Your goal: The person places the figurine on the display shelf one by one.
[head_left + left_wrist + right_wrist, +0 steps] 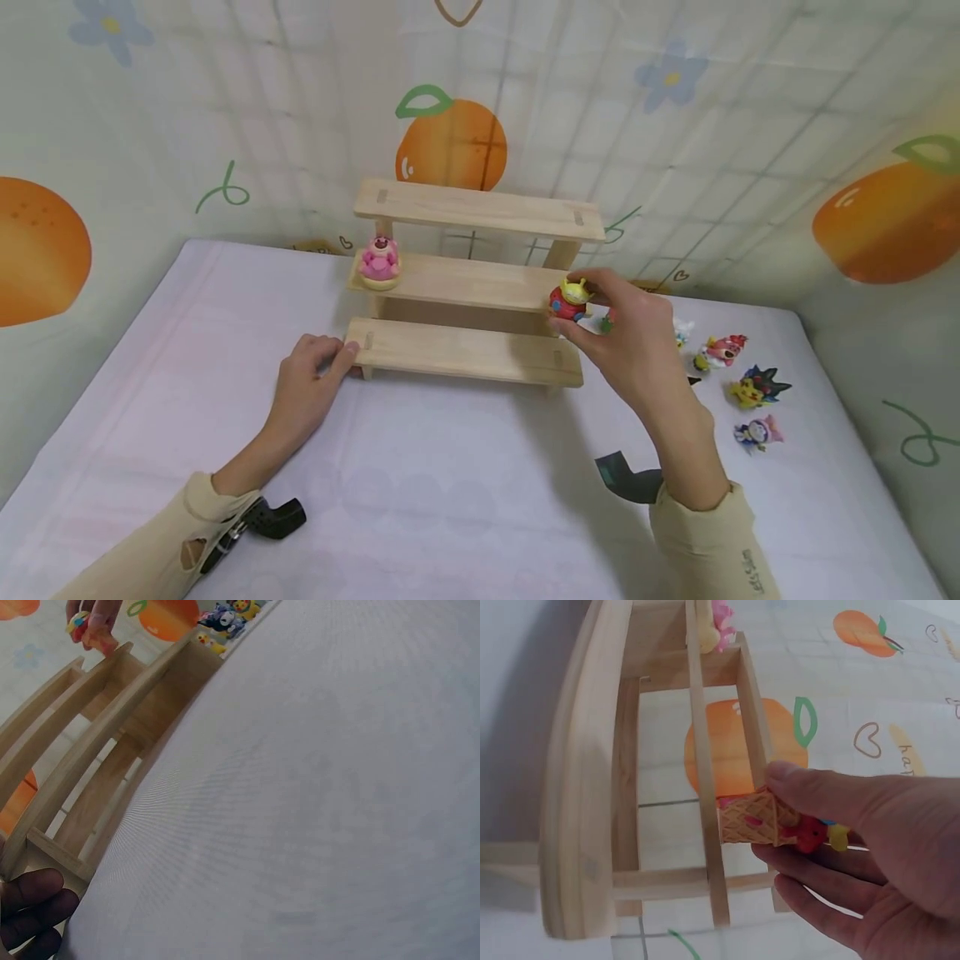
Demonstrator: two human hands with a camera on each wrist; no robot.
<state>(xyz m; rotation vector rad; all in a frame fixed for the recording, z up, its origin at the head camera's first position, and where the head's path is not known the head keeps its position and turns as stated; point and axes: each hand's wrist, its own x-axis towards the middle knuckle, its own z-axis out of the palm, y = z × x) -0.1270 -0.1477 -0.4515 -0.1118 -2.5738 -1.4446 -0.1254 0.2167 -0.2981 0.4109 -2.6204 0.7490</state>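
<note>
The right hand (626, 333) pinches a little green alien toy (570, 300) at the right end of the middle step of the wooden shelf (472, 283), near 3 o'clock. The left hand (311, 367) presses its thumb and fingers on the bottom step's left end, at 9 o'clock. A pink bear toy (380, 260) sits on the middle step, far left. The alien is close to the edge, so it could tip off and fall onto the white bed (450, 492).

Right hand (633, 333) pinches alien figurine (570, 301) at wooden shelf's (465, 283) middle tier.
</note>
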